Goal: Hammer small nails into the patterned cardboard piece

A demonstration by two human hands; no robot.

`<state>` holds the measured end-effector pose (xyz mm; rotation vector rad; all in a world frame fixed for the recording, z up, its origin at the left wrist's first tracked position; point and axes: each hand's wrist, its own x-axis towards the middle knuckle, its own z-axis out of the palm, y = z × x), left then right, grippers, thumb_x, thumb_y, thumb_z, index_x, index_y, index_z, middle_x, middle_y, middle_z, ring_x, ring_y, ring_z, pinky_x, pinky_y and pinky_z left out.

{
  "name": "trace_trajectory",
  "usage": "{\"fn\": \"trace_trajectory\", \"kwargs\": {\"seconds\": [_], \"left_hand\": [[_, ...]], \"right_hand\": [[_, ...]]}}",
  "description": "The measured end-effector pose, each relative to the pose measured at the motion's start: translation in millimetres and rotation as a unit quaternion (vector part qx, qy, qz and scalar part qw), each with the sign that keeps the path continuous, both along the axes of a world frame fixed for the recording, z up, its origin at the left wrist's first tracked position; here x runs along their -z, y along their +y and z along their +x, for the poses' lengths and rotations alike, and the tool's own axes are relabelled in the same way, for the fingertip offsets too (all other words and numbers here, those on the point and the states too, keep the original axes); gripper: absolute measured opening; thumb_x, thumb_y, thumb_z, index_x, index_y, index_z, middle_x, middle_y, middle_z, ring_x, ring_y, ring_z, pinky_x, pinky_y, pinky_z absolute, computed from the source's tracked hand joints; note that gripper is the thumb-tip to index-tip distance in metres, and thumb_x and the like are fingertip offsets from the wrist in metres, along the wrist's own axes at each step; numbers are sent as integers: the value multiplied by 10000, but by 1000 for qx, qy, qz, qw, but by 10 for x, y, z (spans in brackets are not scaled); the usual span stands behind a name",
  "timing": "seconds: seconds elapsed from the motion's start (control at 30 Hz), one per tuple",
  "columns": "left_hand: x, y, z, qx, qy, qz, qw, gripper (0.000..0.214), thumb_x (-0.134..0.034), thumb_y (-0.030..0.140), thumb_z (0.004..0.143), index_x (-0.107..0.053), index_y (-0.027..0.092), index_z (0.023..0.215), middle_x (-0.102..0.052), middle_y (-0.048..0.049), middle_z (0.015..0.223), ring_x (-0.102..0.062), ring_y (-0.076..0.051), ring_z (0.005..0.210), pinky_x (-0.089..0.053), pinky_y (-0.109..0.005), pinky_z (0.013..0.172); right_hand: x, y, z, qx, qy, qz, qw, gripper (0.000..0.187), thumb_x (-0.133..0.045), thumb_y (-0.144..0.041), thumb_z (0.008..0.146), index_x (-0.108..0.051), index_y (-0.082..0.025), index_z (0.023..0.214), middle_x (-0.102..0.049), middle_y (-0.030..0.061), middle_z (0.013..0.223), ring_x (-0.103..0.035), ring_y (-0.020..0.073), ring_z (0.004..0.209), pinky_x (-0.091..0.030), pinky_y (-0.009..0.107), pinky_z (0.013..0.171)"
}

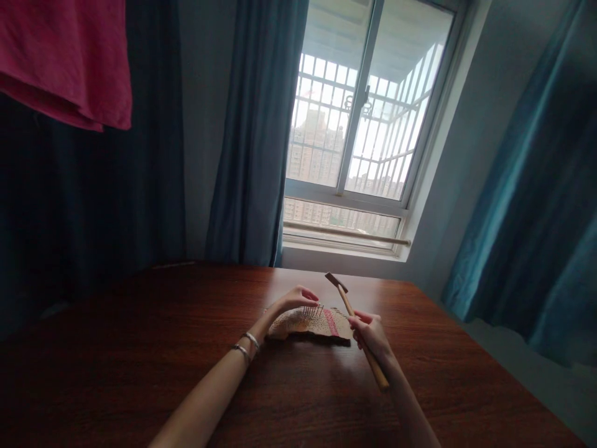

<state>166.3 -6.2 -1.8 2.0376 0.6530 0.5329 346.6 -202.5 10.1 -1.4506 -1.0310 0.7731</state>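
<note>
A hammer (346, 300) with a wooden handle is gripped in my right hand (370, 333), its metal head raised to the upper left, above the table. My left hand (298, 298) reaches over a worn, pale board (298, 326), thumb and fingertips pinched together at a nail at the end of a row. Several thin nails (311, 310) stand upright in the board below these fingers. Many small dark holes or dots cover the board, and a pink-red patch (331, 322) marks its right part. The hammer head is apart from the nails.
The board lies on a glossy brown wooden table (298, 398). Behind the table are a barred window (354, 124) and blue curtains (256, 137). A pink cloth (69, 62) hangs at the upper left.
</note>
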Motion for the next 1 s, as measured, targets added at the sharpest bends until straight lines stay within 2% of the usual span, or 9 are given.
{"fn": "trace_trajectory", "kwargs": {"seconds": [0.1,0.2,0.3,0.43,0.57,0.73,0.87,1.0], "left_hand": [[-122,110,-167,14,37,-9,999,444,-671,417,578,-697,131,917,-690,-75,883,-616,-210,823,-460,-246,698],[-184,190,-341,-5,86,4,996,444,-698,383,533,-696,128,896,-686,-75,878,-618,-218,821,-461,-246,697],[-176,205,-460,-11,141,21,990,493,-720,387,498,-689,125,915,-674,-79,904,-616,-238,841,-459,-260,694],[-116,153,-512,-9,192,62,979,670,-740,478,460,-641,159,1040,-623,-82,1063,-586,-262,940,-444,-292,775],[-51,94,-483,-9,231,91,969,804,-721,572,446,-577,196,1141,-554,-84,1175,-528,-266,1045,-410,-304,864],[51,52,-413,-26,271,144,951,908,-709,632,395,-549,202,1179,-496,-96,1194,-433,-301,1122,-370,-330,914],[123,30,-385,-20,286,162,944,912,-714,638,368,-547,237,1170,-465,-80,1179,-405,-297,1115,-359,-345,918],[145,6,-385,-10,285,168,943,909,-722,632,364,-549,237,1165,-450,-80,1170,-398,-294,1107,-364,-334,906]], "right_hand": [[112,33,125,55,-102,-26,993,480,-570,-357,661,-618,-93,1059,-541,-15,527,-444,102,338,-338,212,288],[207,57,235,91,-187,-63,976,440,-538,-347,686,-642,-114,1045,-565,1,513,-504,134,373,-360,218,330],[255,61,316,109,-259,-91,955,374,-516,-315,701,-684,-133,981,-626,35,566,-561,153,434,-401,232,421],[289,48,383,123,-362,-98,919,324,-532,-282,690,-723,-158,922,-686,82,677,-631,200,640,-429,245,584],[322,39,404,116,-378,-121,911,352,-516,-281,702,-715,-173,972,-708,97,764,-644,223,742,-427,239,616],[344,15,387,107,-385,-121,909,340,-504,-262,694,-725,-169,934,-713,92,744,-648,222,747,-419,225,612],[359,8,388,102,-394,-120,906,318,-496,-267,684,-737,-171,867,-712,87,712,-647,221,740,-411,223,601],[362,18,395,104,-409,-127,898,327,-507,-287,677,-737,-183,885,-716,100,748,-651,227,751,-418,234,624]]}}
